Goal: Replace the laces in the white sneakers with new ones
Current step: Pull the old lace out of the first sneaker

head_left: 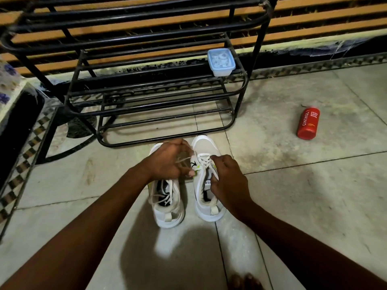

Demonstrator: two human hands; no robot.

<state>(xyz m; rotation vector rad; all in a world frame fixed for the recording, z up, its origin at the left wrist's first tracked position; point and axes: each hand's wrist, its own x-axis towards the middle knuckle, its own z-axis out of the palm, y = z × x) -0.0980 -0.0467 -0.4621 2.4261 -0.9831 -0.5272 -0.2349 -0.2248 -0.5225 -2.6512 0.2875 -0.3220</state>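
Observation:
Two white sneakers stand side by side on the tiled floor, toes pointing away from me. The left sneaker has loose, slack laces over its opening. The right sneaker has its lace crossed over the tongue. My left hand hovers over the left sneaker's front and pinches a strand of the lace that runs from the right sneaker. My right hand grips the right sneaker at its tongue and eyelets, fingers curled round the shoe's upper edge.
A black metal shoe rack stands just beyond the sneakers, with a lidded pale blue plastic box on a shelf. A red body wash bottle lies on the floor at right. My toes show at the bottom.

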